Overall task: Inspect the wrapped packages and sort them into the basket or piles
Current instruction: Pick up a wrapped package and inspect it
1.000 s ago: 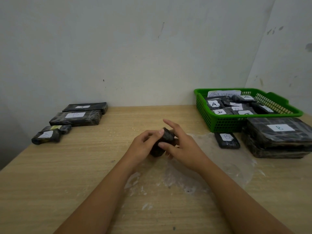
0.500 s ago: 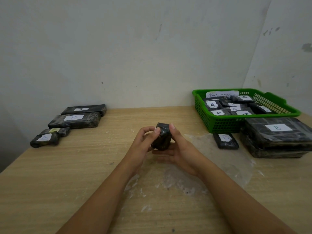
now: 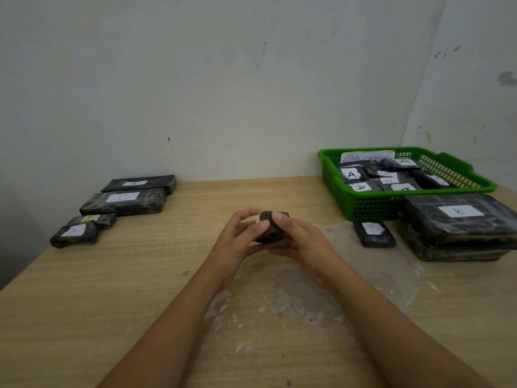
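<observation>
Both hands hold one small dark wrapped package above the middle of the wooden table.

At right centre a green basket (image 3: 363, 211) holds labelled packages, with a large B stack (image 3: 458, 228) and a small B package (image 3: 373, 233) before it; four labelled packages (image 3: 123, 203) lie at left centre. The small package (image 3: 272, 226) sits mid-frame, pinched between the left hand (image 3: 237, 239) and right hand (image 3: 299, 242), thumbs on top, nothing blocking it. Compared with half a second ago it is tipped lower, less upright.

Both hands, left hand (image 3: 237, 242) and right hand (image 3: 300, 242), hold a small black package (image 3: 272, 226).
</observation>
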### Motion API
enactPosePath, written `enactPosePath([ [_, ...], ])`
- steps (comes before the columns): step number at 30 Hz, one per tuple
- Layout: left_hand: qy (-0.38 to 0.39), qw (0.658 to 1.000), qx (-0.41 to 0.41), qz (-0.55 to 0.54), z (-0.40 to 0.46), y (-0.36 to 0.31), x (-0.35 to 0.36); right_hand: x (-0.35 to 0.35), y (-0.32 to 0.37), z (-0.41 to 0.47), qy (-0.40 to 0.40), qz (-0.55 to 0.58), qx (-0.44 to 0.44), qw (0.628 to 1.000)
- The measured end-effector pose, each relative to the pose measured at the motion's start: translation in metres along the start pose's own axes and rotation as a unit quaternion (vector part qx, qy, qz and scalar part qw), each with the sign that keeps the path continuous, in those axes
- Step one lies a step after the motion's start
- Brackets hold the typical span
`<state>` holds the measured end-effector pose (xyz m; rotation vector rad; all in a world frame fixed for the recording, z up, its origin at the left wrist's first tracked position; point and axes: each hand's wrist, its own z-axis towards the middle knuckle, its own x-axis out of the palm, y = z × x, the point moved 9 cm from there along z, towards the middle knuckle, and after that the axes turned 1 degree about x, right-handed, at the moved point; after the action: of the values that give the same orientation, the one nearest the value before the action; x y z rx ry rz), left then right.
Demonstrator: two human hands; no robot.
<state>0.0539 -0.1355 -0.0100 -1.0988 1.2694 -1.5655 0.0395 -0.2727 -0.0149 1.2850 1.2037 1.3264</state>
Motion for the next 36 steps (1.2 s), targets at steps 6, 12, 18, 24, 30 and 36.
enactPosePath([
  [6, 0.004, 1.000, 0.006, -0.006, -0.001, 0.000, 0.004, -0.008, 0.004, 0.001, -0.034, 0.005, -0.038, 0.999],
  [12, -0.012, 1.000, 0.012, -0.012, 0.001, 0.002, -0.001, -0.005, 0.004, 0.000, -0.018, -0.001, -0.026, 1.000],
  [18, -0.007, 1.000, 0.014, -0.015, 0.000, 0.002, 0.003, -0.011, 0.006, 0.001, -0.063, -0.016, -0.061, 0.996],
  [24, 0.002, 1.000, 0.004, -0.013, -0.002, 0.004, 0.005, -0.014, 0.009, 0.001, -0.084, -0.054, -0.095, 0.991],
  [30, -0.015, 1.000, 0.005, 0.007, -0.001, 0.003, 0.003, -0.015, 0.005, 0.002, -0.067, -0.070, -0.086, 0.992],
  [36, -0.017, 1.000, -0.002, 0.007, -0.001, 0.003, -0.001, -0.012, 0.005, 0.002, -0.037, -0.081, -0.090, 0.992],
])
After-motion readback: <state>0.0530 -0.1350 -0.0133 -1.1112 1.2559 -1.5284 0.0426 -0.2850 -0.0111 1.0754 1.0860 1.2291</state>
